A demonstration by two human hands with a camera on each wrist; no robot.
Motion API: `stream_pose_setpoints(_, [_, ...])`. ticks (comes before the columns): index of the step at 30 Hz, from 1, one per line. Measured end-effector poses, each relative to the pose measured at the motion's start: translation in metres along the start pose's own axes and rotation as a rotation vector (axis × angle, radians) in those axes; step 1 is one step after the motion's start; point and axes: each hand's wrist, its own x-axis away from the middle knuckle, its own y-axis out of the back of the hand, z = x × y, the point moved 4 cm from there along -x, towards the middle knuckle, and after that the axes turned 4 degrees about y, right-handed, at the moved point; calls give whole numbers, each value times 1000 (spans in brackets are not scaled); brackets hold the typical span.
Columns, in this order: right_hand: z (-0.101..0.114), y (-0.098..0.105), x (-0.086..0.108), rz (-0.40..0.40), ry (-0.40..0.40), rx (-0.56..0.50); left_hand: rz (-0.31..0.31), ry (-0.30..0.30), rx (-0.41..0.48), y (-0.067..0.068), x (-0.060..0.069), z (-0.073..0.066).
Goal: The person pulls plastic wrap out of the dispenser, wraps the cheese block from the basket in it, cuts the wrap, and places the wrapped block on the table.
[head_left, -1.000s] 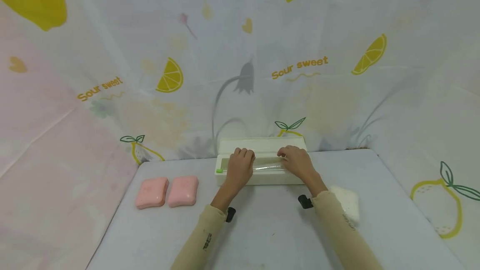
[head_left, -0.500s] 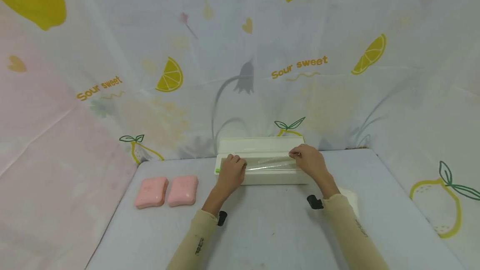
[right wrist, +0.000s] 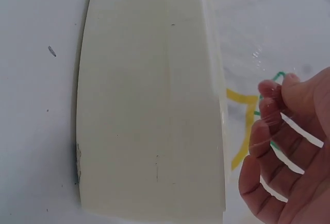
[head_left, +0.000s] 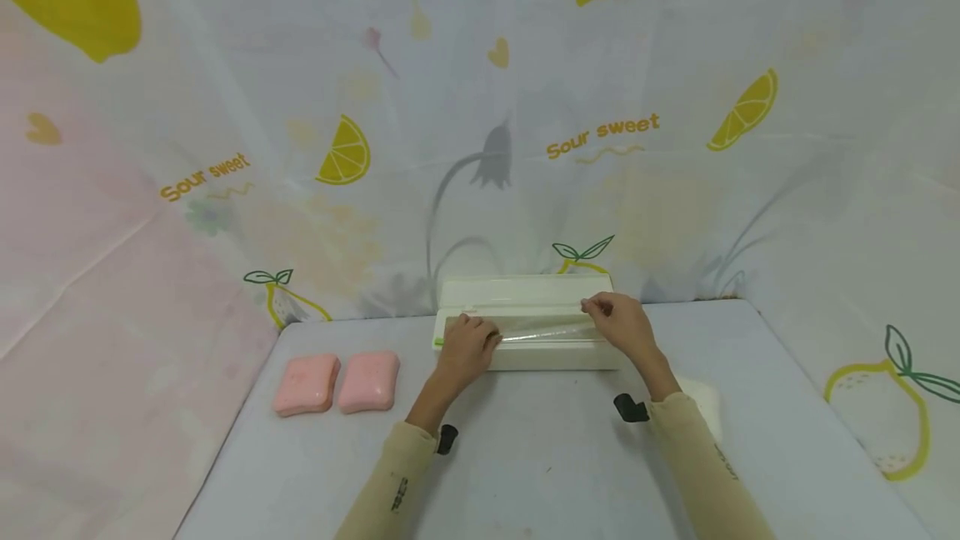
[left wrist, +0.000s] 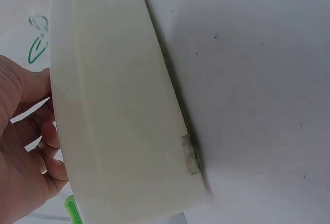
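A long white cling film box [head_left: 551, 358] stands at the back of the table, its lid [head_left: 525, 290] raised behind it. Clear cling film [head_left: 551, 330] stretches across the opening between the hands. My left hand [head_left: 467, 348] is over the left part of the box with curled fingers, holding the film near the front edge; in the left wrist view the box rim hides the fingertips. My right hand [head_left: 624, 323], higher and toward the right end, pinches the film between thumb and forefinger; the right wrist view shows film [right wrist: 270, 136] draped over its fingers.
Two pink, square, cushion-shaped pieces [head_left: 306, 385] lie side by side on the left of the white table [head_left: 540, 457]. A white piece [head_left: 701, 407] lies at the right, partly behind the right sleeve. A green slider [left wrist: 73, 209] sits at the box's left end. Patterned cloth hangs behind.
The hands have moved apart from near the middle of the box, the right going right, the left slightly left, drawing film between them. In the last half second the left hand dips slightly.
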Motion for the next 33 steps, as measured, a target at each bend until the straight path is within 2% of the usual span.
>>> stream_pose_setpoints(3, [-1,0,0,-3,-10,-29,-37,0,-10,0,-2,-2])
stream_pose_setpoints(8, [-2,-1,-1,-26,-31,-91,-91,46,-81,-7,-4,-6])
stream_pose_setpoints(13, [-4,-1,-1,-50,-60,-94,-132,90,-157,-10,-9,-16])
stream_pose_setpoints(16, [-3,-1,-2,-50,-64,-90,-125,132,-236,-7,-13,-19])
stream_pose_setpoints(19, [-2,-1,-2,-53,-64,-101,-105,169,-291,-2,-14,-15])
stream_pose_setpoints(21, [-2,-1,-1,-57,-65,-104,-73,203,-281,0,-13,-9])
stream_pose_setpoints(26, [-3,0,-2,-68,-58,-110,-29,256,-161,3,-9,5])
stream_pose_setpoints(33, [-5,-1,-1,-58,-45,-114,-40,259,-122,6,-8,17])
